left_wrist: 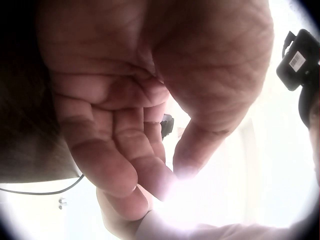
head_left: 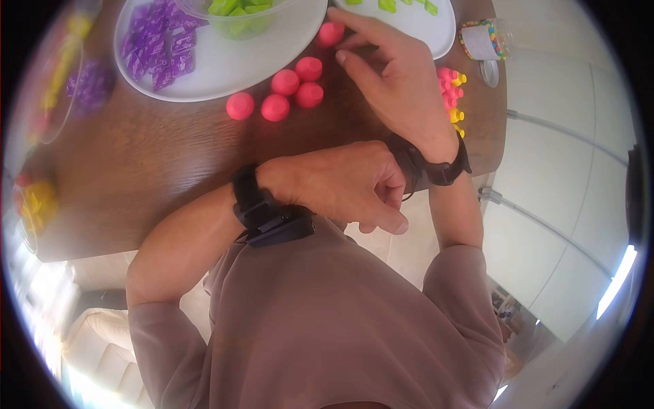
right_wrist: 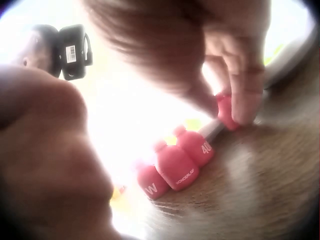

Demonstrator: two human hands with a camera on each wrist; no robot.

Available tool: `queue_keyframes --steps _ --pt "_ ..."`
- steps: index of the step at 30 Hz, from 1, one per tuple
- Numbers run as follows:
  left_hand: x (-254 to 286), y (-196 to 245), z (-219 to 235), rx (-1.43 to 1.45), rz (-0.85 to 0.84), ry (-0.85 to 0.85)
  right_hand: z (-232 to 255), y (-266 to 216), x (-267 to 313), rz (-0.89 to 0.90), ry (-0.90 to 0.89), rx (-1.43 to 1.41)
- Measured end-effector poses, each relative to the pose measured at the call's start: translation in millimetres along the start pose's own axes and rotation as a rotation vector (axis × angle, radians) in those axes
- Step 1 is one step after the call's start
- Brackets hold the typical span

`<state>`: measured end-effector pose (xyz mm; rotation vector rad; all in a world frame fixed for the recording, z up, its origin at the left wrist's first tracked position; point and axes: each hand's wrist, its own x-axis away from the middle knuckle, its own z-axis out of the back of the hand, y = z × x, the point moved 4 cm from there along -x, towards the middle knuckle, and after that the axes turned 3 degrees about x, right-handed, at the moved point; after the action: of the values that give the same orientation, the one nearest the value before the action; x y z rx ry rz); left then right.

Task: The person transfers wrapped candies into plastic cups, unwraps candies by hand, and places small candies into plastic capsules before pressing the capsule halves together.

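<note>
My right hand reaches to the table just past the plate's edge. Its thumb and fingers pinch a small pink bottle, which shows between the fingertips in the right wrist view. More pink bottles stand close together left of it, rounded, with white print in the right wrist view. My left hand hangs in front of the body, near the right wrist. Its fingers are loosely curled and nothing is in its palm.
A white plate bears purple wrapped sweets and a clear bowl of green packets. A second plate holds green pieces. Small pink and yellow bottles, a jar of coloured beads and its lid stand right.
</note>
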<state>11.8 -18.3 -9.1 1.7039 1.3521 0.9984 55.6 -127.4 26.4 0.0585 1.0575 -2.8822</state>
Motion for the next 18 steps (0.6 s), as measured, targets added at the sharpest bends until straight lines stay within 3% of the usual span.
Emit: queue_keyframes --steps 4,6,10,16,18 --pt "1 -1 0 0.027 0.018 0.006 -9 6 5 -0.013 -0.051 -0.029" --pt "1 -1 0 0.008 0.034 0.010 -10 2 8 0.112 0.057 -0.080" --pt "0 2 0 -0.012 0.015 0.005 -6 4 18 0.007 -0.032 -0.106" --pt "0 -4 2 0.038 0.003 0.003 42 -4 55 -0.030 0.132 -0.019" --pt "1 -7 3 0.069 0.019 0.004 70 7 72 -0.097 0.334 0.076"
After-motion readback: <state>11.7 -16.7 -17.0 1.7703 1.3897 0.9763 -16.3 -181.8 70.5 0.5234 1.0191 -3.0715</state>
